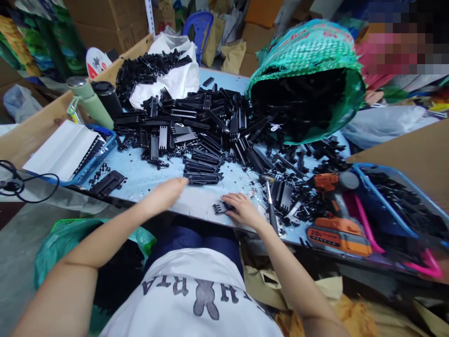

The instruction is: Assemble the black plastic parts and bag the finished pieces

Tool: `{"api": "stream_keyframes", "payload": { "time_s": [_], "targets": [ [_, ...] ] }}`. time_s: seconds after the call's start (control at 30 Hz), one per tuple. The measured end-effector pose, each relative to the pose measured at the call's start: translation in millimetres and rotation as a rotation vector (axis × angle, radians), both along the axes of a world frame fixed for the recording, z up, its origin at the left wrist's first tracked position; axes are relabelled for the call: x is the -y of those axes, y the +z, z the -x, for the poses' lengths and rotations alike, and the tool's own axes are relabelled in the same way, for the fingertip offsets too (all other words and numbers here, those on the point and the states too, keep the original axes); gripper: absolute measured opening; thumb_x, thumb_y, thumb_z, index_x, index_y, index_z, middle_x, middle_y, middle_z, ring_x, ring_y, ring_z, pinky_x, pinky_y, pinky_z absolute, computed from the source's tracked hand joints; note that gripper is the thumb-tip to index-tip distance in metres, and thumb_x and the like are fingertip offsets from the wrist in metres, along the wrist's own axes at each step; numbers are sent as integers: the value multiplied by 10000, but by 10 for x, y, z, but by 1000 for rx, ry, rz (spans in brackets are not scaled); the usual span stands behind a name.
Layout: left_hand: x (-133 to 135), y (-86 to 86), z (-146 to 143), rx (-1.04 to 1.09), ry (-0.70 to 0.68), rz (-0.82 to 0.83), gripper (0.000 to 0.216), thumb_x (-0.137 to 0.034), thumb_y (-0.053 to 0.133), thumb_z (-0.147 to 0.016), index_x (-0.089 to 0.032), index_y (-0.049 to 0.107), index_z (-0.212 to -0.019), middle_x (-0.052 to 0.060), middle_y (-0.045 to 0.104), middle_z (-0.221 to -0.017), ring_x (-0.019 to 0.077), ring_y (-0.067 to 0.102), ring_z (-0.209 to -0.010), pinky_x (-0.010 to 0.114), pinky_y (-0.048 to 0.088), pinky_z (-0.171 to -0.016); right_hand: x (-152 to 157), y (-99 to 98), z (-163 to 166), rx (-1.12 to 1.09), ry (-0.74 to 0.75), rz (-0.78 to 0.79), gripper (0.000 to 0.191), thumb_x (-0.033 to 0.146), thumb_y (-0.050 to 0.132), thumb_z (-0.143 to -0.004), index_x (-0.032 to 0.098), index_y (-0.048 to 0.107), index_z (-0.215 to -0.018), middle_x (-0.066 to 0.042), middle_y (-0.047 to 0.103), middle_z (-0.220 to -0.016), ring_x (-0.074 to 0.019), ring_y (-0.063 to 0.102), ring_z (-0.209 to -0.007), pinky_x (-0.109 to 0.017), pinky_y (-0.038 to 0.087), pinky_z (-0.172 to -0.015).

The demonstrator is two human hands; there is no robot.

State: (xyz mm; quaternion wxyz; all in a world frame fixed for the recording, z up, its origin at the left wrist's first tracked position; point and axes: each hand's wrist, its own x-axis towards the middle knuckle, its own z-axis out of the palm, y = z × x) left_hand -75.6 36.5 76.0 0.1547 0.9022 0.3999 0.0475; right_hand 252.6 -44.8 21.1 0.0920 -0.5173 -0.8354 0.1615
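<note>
my hands apart, mid-frame: right hand (242, 209) closed over black toothed piece (219, 208), left hand (175, 189) by stacked strips (202, 178), can't tell grip; right forearm (286, 262) swinging could knock hammer (270, 203) off edge.

Blue table (135, 164): black parts (191, 124), hammer (271, 206), drill (341, 225).

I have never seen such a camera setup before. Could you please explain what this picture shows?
No machine here: these are a person's two bare hands. One camera, worn on the head, looks forward and down. On the light-blue table lie heaped black parts, a hammer, an orange cordless drill and a green woven sack. The right hand holds a black pronged part near the table's edge. The left hand is beside a row of black parts; blur hides whether it touches them.
</note>
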Motion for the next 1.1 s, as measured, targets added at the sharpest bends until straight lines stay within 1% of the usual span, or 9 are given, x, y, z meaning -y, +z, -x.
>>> {"api": "stream_keyframes", "payload": {
  "time_s": [0.07, 0.2, 0.3, 0.37, 0.43, 0.6, 0.7, 0.9, 1.1],
  "targets": [
    [165, -213, -376, 82, -138, -23, 369, 1, 345, -777, -192, 510, -1046, 79, 570, -900, 198, 542, -910, 343, 425, -847, -13, -14, 83, -56, -22, -6, 406, 290, 531, -842, 254, 530, -1247, -94, 586, -1189, -252, 505, -1125, -517, 302, -1018],
    [341, -535, -705, 311, -139, 28, 332, -118, 412, -848, -190, 498, -1161, 92, 566, -986, 208, 540, -956, 378, 449, -855, 41, -50, 220, -404, -236, 25, 441, 387, 483, -876, 255, 484, -1296, -90, 603, -1079, -221, 565, -995, -444, 432, -915],
    [427, -583, -802, 620, -81, 162, 332, -220, 390, -904, -197, 495, -1218, 100, 553, -1073, 190, 533, -1013, 348, 468, -858, 54, -87, 446, -853, -470, 259, 550, 483, 390, -894, 238, 357, -1385, -58, 634, -853, -180, 617, -703, -359, 531, -658],
    [470, -558, -875, 774, 18, 190, 345, -256, 368, -922, -193, 505, -1233, 103, 560, -1071, 185, 532, -1026, 351, 466, -877, 36, -101, 607, -1084, -579, 407, 602, 536, 366, -883, 224, 335, -1397, -32, 617, -700, -160, 581, -540, -312, 508, -503],
    [490, -515, -927, 841, 124, 172, 358, -281, 375, -925, -188, 515, -1240, 102, 565, -1042, 183, 538, -1005, 362, 459, -890, 16, -92, 696, -1199, -605, 435, 613, 560, 408, -854, 240, 374, -1375, -24, 613, -693, -144, 561, -504, -284, 487, -454],
    [509, -400, -914, 772, 153, 129, 370, -291, 422, -910, -194, 526, -1252, 67, 544, -904, 161, 551, -861, 331, 475, -825, 15, 39, 545, -1041, -361, 253, 514, 476, 557, -804, 276, 516, -1276, -29, 609, -930, -95, 539, -559, -268, 507, -527],
    [585, -366, -967, 835, 192, 64, 365, -293, 434, -909, -202, 530, -1249, 53, 531, -865, 148, 541, -811, 311, 478, -786, 35, 127, 488, -893, -236, 85, 481, 408, 570, -820, 273, 519, -1278, -22, 574, -877, -101, 529, -610, -272, 510, -587],
    [673, -298, -1192, 1087, 395, -65, 332, -266, 416, -922, -200, 561, -1213, 50, 521, -881, 125, 539, -828, 269, 470, -771, 110, 113, 746, -924, -288, -92, 496, 382, 486, -879, 269, 418, -1357, -49, 557, -947, -104, 527, -607, -277, 509, -578],
    [499, -212, -1103, 1090, 146, -56, 299, -240, 432, -915, -206, 588, -1168, 42, 558, -890, 120, 542, -834, 261, 472, -757, 167, 50, 831, -883, -313, -226, 525, 373, 504, -868, 250, 403, -1369, -58, 570, -929, -156, 538, -741, -331, 517, -685]
  ]
}}
